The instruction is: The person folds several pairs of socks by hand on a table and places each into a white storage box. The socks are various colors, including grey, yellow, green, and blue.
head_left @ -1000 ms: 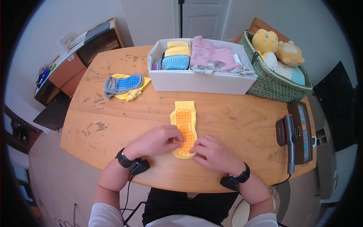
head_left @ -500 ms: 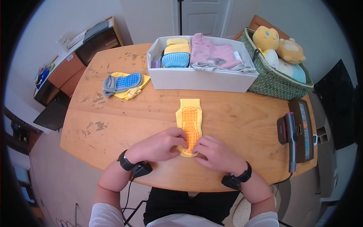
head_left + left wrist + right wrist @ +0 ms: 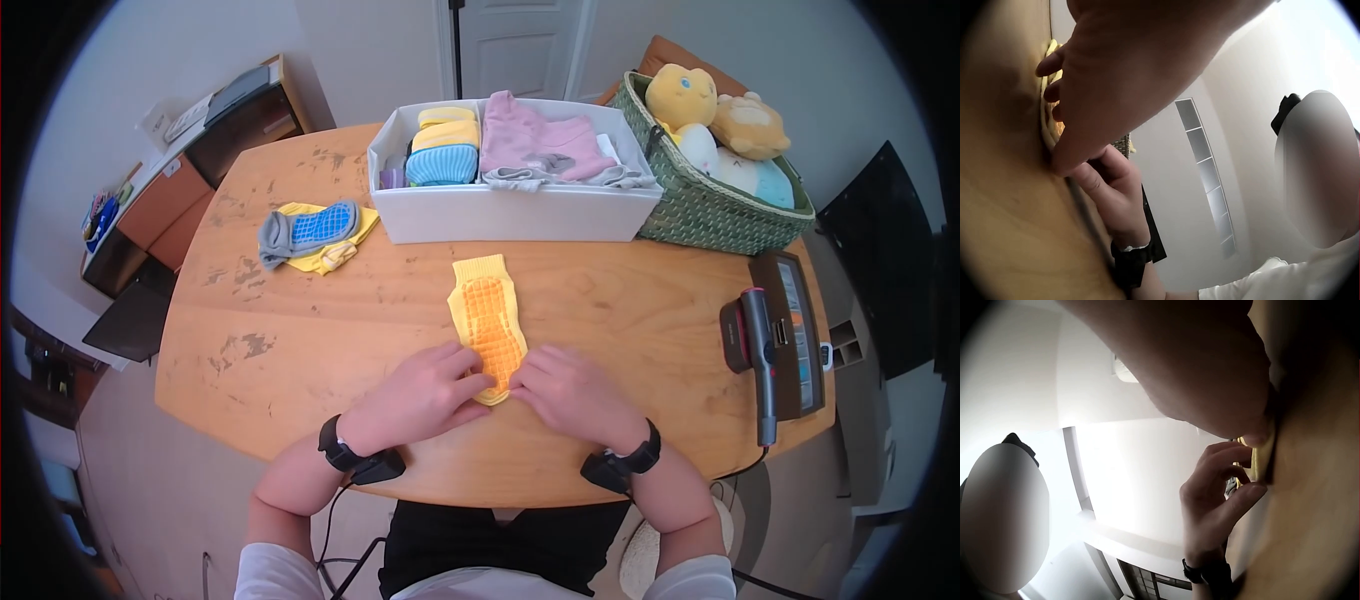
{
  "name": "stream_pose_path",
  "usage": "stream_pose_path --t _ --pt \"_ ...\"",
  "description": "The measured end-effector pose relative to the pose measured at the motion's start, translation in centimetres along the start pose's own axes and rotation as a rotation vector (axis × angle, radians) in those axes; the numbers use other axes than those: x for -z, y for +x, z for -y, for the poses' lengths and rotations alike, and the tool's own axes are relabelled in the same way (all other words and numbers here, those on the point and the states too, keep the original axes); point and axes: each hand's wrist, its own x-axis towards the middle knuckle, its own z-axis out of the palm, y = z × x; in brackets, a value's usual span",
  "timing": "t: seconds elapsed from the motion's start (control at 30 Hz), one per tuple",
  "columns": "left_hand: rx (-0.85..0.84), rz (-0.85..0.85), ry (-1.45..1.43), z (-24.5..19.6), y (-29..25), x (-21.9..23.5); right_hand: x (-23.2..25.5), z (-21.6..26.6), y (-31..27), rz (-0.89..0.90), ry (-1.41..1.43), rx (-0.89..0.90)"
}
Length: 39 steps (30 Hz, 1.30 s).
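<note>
A yellow sock (image 3: 485, 310) with an orange grip pattern lies flat on the table, cuff pointing away and toe towards the person. My left hand (image 3: 430, 385) is at the left side of the toe, its fingertips on the orange pattern and its thumb at the toe edge. In the right wrist view that left hand (image 3: 1213, 494) has thumb and forefinger about the yellow fabric. From the other side, my right hand (image 3: 575, 395) pinches the right edge of the toe. The hands hide part of the toe.
Behind the sock stands a white divided box (image 3: 515, 215) with folded clothes. A green basket (image 3: 700, 205) of plush toys is beside it. Grey and yellow socks (image 3: 318, 237) lie at the back left. A slim corded tool (image 3: 762, 370) and a brown case (image 3: 795, 335) are on the right.
The sock first shifts slightly right, then its toe swings right so that it lies at a slant. Both hands move along with it, and the right fingers have drawn closer together. The head view has turned slightly.
</note>
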Motion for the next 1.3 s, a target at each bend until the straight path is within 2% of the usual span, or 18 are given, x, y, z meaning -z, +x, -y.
stream_pose_path --t 0.17,0.37,0.6,0.8,0.87,0.97,1.2,1.3 --pt "0.068 -0.032 -0.037 -0.3 -0.4 -1.3 -0.2 0.1 -0.1 -0.006 0.056 -0.047" --pt "0.016 -0.067 -0.025 -0.7 -0.1 -1.6 -0.4 0.1 -0.2 -0.007 0.072 -0.072" --pt "0.062 -0.060 -0.055 -0.7 -0.2 -1.7 0.3 0.5 0.1 -0.029 0.093 -0.035" --pt "0.201 -0.154 -0.215 -0.6 -0.4 -2.6 -0.7 0.1 -0.1 -0.010 0.107 -0.048" --pt "0.309 -0.117 -0.283 -0.4 -0.2 -2.7 -1.0 0.1 0.0 -0.045 0.196 -0.158" --pt "0.363 -0.150 -0.344 -0.7 0.1 -2.4 -1.0 0.1 0.2 -0.034 0.235 -0.190" --pt "0.316 -0.178 -0.303 -0.5 0.0 -2.9 -1.5 0.4 0.3 -0.053 0.123 -0.131" --pt "0.312 -0.182 -0.284 -0.5 0.1 -2.8 -1.9 0.6 0.3 -0.136 0.117 -0.147"
